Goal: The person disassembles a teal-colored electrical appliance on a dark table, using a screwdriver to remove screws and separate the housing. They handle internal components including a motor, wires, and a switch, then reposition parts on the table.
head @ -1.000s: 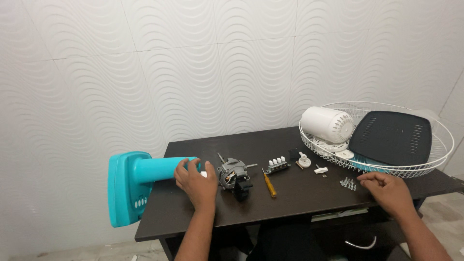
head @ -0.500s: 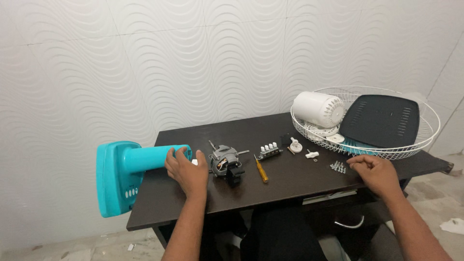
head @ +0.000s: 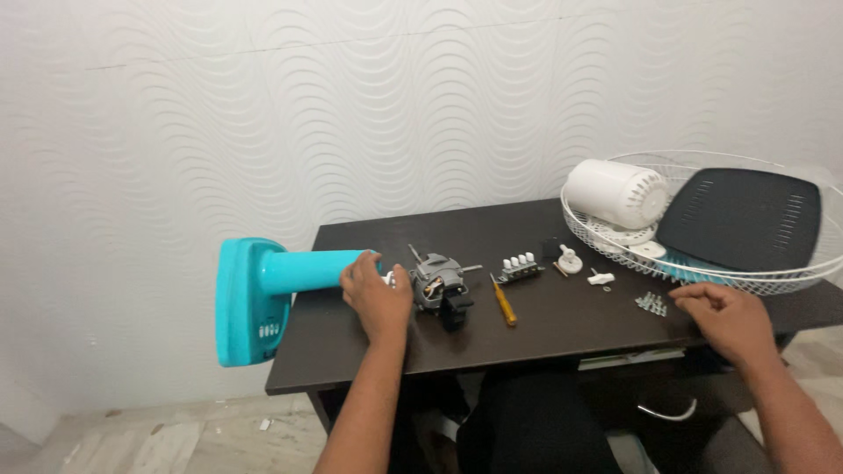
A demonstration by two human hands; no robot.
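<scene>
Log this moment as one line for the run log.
left hand: on teal fan stand, by motor | right hand: flat on table, near screws | screwdriver: untouched

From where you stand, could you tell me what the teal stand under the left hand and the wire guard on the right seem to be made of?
The teal stand looks like moulded plastic: even colour, soft sheen, rounded edges. The left hand rests on its neck. The wire guard appears to be thin metal wire coated white, though the coating can't be confirmed. The motor beside the hand looks like bare grey metal.
</scene>
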